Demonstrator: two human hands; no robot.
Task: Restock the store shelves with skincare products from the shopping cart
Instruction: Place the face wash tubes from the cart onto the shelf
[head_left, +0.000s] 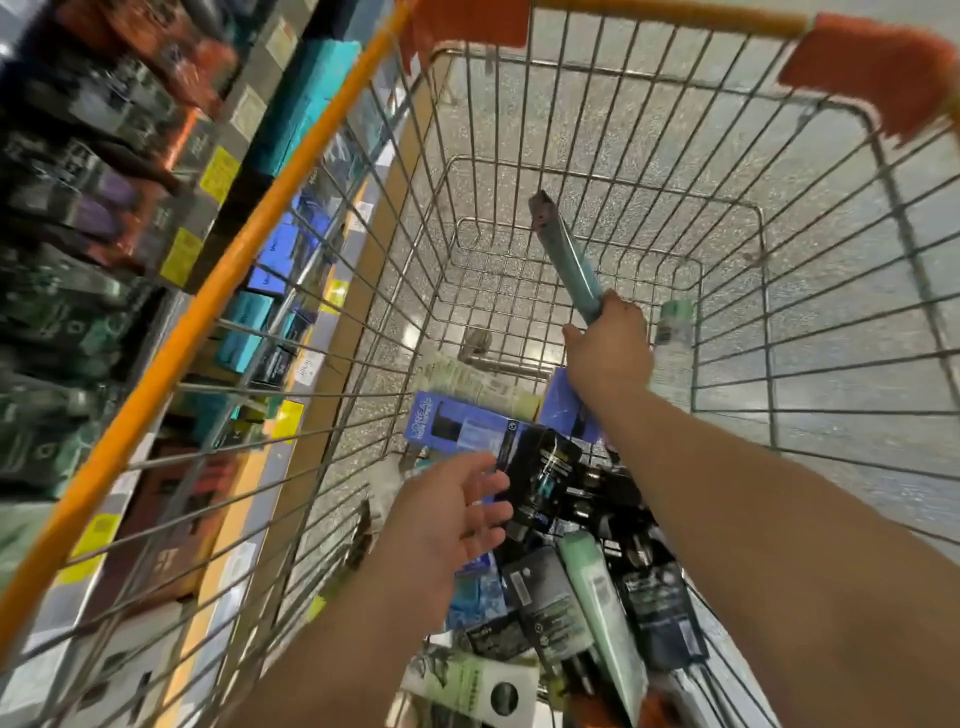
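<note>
Reaching deep into the wire shopping cart (727, 171), the right hand (610, 345) stretches out on a nearly straight arm, its back toward the camera and its fingers wrapped around the lower end of a long teal box (569, 254). The box juts up and away from the fist, tilted toward the cart's far end, with its dark top end highest. The left hand (449, 512) hovers nearer the camera, palm turned partly up and to the right, fingers spread and relaxed, gripping nothing. Just beyond its fingertips lies a blue box (457, 423) with white lettering, flat on the heap of goods at the near end of the cart. Beside that sits a black packet (550, 470), and nearer still a pale green tube (605, 623) lies slanted among dark packets. A white and green box (475, 686) rests at the bottom edge of the view. To the left of the cart, store shelves (171, 291) hold rows of boxed products with yellow price tags (218, 174) along their edges.
</note>
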